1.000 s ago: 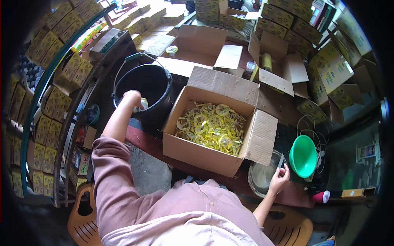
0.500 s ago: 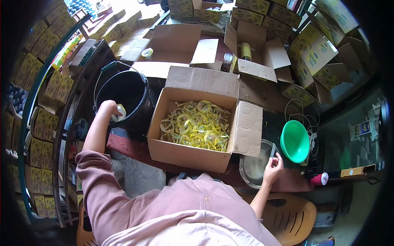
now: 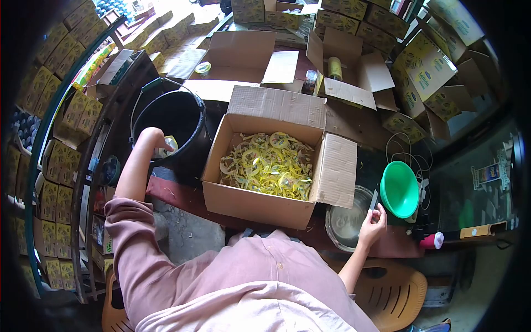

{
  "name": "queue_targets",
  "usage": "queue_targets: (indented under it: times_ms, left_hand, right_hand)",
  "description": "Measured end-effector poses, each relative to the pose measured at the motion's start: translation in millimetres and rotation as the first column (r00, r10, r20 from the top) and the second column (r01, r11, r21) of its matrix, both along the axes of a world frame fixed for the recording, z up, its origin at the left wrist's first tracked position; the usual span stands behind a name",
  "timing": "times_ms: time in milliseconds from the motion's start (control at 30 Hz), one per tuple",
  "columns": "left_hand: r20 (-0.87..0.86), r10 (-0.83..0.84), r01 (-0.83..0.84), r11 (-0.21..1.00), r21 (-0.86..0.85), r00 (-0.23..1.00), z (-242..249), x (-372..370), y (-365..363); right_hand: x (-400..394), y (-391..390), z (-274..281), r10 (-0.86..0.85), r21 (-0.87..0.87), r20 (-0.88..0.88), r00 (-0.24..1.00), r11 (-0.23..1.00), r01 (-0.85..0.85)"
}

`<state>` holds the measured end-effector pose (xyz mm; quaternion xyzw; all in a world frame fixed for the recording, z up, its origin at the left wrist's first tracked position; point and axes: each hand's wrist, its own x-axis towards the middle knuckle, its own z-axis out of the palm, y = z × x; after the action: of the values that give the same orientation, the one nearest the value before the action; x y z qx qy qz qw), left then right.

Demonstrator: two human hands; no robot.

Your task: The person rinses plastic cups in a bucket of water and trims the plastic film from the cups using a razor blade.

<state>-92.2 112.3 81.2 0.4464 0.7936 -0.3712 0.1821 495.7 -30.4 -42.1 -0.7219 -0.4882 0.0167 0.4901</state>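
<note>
In the head view my left hand (image 3: 151, 138) reaches into the mouth of a black bucket (image 3: 193, 130). Its fingers are closed on a small pale tub with yellow-green marking (image 3: 171, 145), partly hidden by the hand. My right hand (image 3: 374, 222) pinches a thin grey blade (image 3: 374, 200), which points up above the fingers. Just left of that hand sits a round metal bowl (image 3: 347, 229). Between my hands stands an open cardboard box (image 3: 257, 206) holding a heap of yellow and clear plastic scraps (image 3: 271, 166).
A green plastic bowl (image 3: 399, 191) lies tilted at right, near a white cable (image 3: 412, 143) and a pink spool (image 3: 430, 241). Two more open cartons (image 3: 240, 55) (image 3: 354, 91) stand at the back, with a jar (image 3: 310, 82) between them. Stacked yellow boxes (image 3: 77, 119) line the left.
The camera view has shifted slightly. My left hand has turned a little inside the bucket, and more of the tub shows. My right hand still holds the blade near the metal bowl.
</note>
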Motion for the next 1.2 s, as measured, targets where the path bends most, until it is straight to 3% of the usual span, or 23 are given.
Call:
queue_targets:
  times_ms: [33, 100, 133, 233, 333, 400, 500, 533, 567, 600, 633, 700, 767, 800, 833, 900, 933, 967, 1033, 1067, 1100, 1167, 1200]
  left_hand:
    - [0.027, -0.020, 0.017, 0.994, 0.105, 0.999, -6.0, -10.5, 0.3]
    - [-0.041, -0.053, 0.050, 0.996, -0.069, 0.998, -7.4, -4.7, -0.1]
    - [-0.023, 0.016, -0.017, 0.998, -0.061, 1.000, -3.0, -4.4, -0.4]
    - [-0.021, -0.058, 0.057, 0.997, -0.049, 0.998, -5.4, -8.6, 0.0]
    - [0.020, 0.016, -0.015, 1.000, -0.015, 1.000, -1.2, -8.8, -0.3]
    - [0.100, -0.027, -0.009, 0.939, 0.343, 0.995, -24.7, -32.3, 3.7]
    - [0.239, -0.063, -0.141, 0.654, 0.744, 0.969, -8.5, -16.3, -9.3]
    - [0.257, -0.082, -0.173, 0.541, 0.823, 0.963, -14.7, -20.5, -9.1]
    - [0.272, -0.103, -0.206, 0.421, 0.883, 0.957, -22.8, -25.2, -9.7]
    - [0.189, -0.090, -0.102, 0.586, 0.804, 0.978, -23.5, -23.5, -12.5]
    - [0.155, -0.031, -0.063, 0.822, 0.566, 0.987, -26.3, -25.4, -11.7]
    - [0.336, -0.034, -0.196, 0.757, 0.624, 0.941, -28.8, -32.2, -15.9]
    - [0.305, -0.153, -0.003, 0.890, 0.456, 0.940, -26.7, -44.0, -19.3]
    - [0.462, -0.133, -0.228, 0.730, 0.644, 0.877, -23.9, -42.9, -21.9]
    - [0.240, -0.050, -0.149, 0.659, 0.738, 0.970, -18.9, -35.3, -23.2]
    - [0.167, -0.051, -0.052, 0.828, 0.558, 0.985, -9.5, -38.2, -23.8]
    - [0.510, 0.048, -0.412, 0.656, 0.632, 0.859, -5.3, -30.1, -25.4]
    - [0.267, 0.028, -0.223, 0.637, 0.738, 0.963, -8.1, -27.5, -25.8]
    - [0.148, -0.128, 0.036, 0.861, 0.507, 0.981, -8.1, -35.2, -24.9]
    - [0.307, -0.034, -0.187, 0.727, 0.661, 0.951, -12.3, -34.1, -24.0]
    - [0.163, 0.014, -0.121, 0.731, 0.671, 0.987, -8.3, -27.1, -22.8]
    - [0.175, -0.115, -0.002, 0.830, 0.557, 0.978, -7.6, -38.7, -22.2]
    - [0.310, 0.011, -0.220, 0.729, 0.648, 0.951, -5.5, -35.8, -20.5]
  right_hand:
    - [1.6, 0.9, 1.0, 0.002, 0.003, 0.009, 1.000, 1.000, -0.002]
    - [3.1, -0.6, 0.5, 0.005, 0.005, 0.021, 1.000, 1.000, -0.005]
    - [3.4, -0.8, 0.5, 0.005, 0.008, 0.018, 1.000, 1.000, -0.005]
    - [6.2, 1.2, 3.8, 0.002, 0.011, 0.024, 1.000, 1.000, -0.002]
    - [5.3, 1.8, 7.6, -0.012, 0.003, -0.012, 1.000, 1.000, 0.012]
    - [6.5, 3.3, 5.7, 0.002, 0.010, -0.102, 0.995, 1.000, -0.001]
    - [20.8, 11.2, -20.2, 0.099, 0.144, -0.589, 0.802, 0.989, -0.017]
    - [20.0, 9.0, -13.7, 0.072, 0.093, -0.821, 0.566, 0.996, 0.008]
    - [18.4, 9.9, -9.5, 0.086, 0.107, -0.897, 0.434, 0.994, 0.025]
    - [21.1, 10.8, -14.0, 0.122, 0.138, -0.925, 0.359, 0.990, 0.019]
    - [24.3, 12.1, -17.0, 0.157, 0.169, -0.946, 0.284, 0.986, 0.017]
    - [30.6, 15.6, -15.9, 0.160, 0.176, -0.940, 0.303, 0.984, 0.029]
    - [14.2, 18.2, 2.9, 0.111, 0.141, -0.949, 0.294, 0.986, 0.083]
    - [16.2, 19.0, 3.2, 0.140, 0.166, -0.953, 0.270, 0.983, 0.074]
    - [17.3, 19.8, 1.7, 0.171, 0.192, -0.955, 0.242, 0.979, 0.069]
    - [16.4, 22.3, -2.3, 0.191, 0.202, -0.975, 0.117, 0.975, 0.095]
    - [19.7, 22.6, -3.4, 0.198, 0.204, -0.978, 0.062, 0.974, 0.102]
    - [23.6, 23.0, -8.0, 0.222, 0.224, -0.974, 0.035, 0.972, 0.075]
    - [26.3, 22.4, -13.9, 0.268, 0.267, -0.963, -0.024, 0.963, 0.029]
    - [27.8, 23.7, -17.0, 0.224, 0.225, -0.974, 0.018, 0.974, 0.036]
    - [27.2, 24.6, -16.0, 0.224, 0.225, -0.974, 0.034, 0.973, 0.043]
    - [27.0, 26.7, -12.1, 0.223, 0.226, -0.973, 0.067, 0.973, 0.053]
    - [28.0, 27.5, -10.2, 0.236, 0.241, -0.968, 0.085, 0.969, 0.051]
